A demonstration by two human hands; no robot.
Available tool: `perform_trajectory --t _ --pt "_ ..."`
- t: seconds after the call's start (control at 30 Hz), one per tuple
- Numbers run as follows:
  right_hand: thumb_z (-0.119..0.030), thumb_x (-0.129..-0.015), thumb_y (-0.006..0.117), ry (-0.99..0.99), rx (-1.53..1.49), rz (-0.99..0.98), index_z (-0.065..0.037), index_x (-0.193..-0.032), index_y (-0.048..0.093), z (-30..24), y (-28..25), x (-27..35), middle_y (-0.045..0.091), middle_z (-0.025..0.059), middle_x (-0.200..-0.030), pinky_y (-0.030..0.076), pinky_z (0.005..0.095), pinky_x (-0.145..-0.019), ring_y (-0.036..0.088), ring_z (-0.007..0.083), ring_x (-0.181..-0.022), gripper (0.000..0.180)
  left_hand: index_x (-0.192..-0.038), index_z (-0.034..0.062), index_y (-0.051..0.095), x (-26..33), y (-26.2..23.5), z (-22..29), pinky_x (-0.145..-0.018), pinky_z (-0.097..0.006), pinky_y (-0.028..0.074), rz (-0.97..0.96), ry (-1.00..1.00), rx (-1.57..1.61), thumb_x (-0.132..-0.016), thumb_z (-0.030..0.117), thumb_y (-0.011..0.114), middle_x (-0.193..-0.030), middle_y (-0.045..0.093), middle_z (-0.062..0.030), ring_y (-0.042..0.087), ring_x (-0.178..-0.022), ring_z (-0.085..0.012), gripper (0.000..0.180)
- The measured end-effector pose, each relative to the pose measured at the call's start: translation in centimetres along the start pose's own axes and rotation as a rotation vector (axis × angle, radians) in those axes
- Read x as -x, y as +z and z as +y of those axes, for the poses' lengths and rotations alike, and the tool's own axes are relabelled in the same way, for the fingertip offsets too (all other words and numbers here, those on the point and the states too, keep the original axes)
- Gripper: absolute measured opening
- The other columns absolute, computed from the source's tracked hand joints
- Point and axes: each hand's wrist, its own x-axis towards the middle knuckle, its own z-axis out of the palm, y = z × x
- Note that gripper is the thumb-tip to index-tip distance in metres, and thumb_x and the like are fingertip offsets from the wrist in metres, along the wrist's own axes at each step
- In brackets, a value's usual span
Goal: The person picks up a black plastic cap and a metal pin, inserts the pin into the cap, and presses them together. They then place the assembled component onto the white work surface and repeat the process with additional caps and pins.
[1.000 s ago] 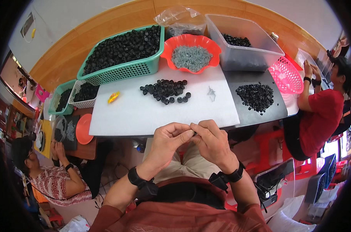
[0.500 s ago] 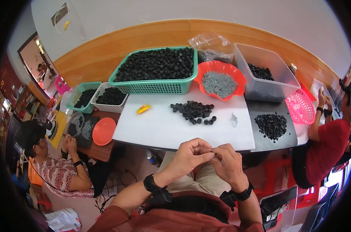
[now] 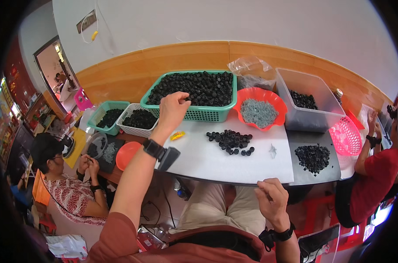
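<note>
My left hand (image 3: pixel 173 109) reaches over the front rim of the green basket (image 3: pixel 207 115), which is heaped with small round black plastic caps (image 3: pixel 201 85). Its fingers are pinched together over the caps; what they hold, if anything, cannot be made out. By the front edge of the table, my right hand (image 3: pixel 272 199) has its fingers curled inward, and whatever is between them is hidden. Between the hands, on the white sheet (image 3: pixel 199 164), lies a loose pile of black caps (image 3: pixel 233 141). A few small metal pins (image 3: pixel 272 151) lie to its right.
A red scalloped bowl (image 3: pixel 261 109) holds many metal pins. Right of it stand a clear plastic bin (image 3: pixel 310 103), a heap of small black parts (image 3: pixel 313 158) and a pink basket (image 3: pixel 347 133). A yellow wrapper (image 3: pixel 177 135) lies at left. Co-workers sit on both sides.
My hands, together before my lap earlier, have parted. The left has gone forward and left to the green basket; the right has moved slightly right and down. The view has shifted.
</note>
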Motion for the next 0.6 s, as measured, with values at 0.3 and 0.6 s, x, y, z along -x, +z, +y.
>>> perform_trajectory --t 0.3,0.6 --pt "0.002 -0.083 0.077 0.076 0.021 -0.019 -0.002 -0.102 0.071 1.0 -1.1 1.0 0.067 0.0135 -0.092 0.053 0.0302 -0.058 0.066 0.0229 -0.066 0.02 -0.107 -0.0011 0.074 4.1 0.9 0.8 -0.08 -0.034 0.057 0.009 -0.019 0.058 -0.088 0.007 0.071 -0.103 0.075 -0.0159 0.074 -0.089 -0.0261 0.021" --pt "0.006 -0.083 0.075 0.075 0.052 -0.005 0.0 -0.1 0.071 2.2 -1.3 0.1 0.066 0.0117 -0.091 0.049 0.0285 -0.058 0.063 0.0199 -0.065 0.019 -0.103 -0.0006 0.074 12.2 4.4 4.5 -0.09 -0.035 0.056 -0.2 0.197 0.138 -0.085 0.004 0.075 -0.109 0.075 -0.0146 0.071 -0.1 -0.0288 0.019"
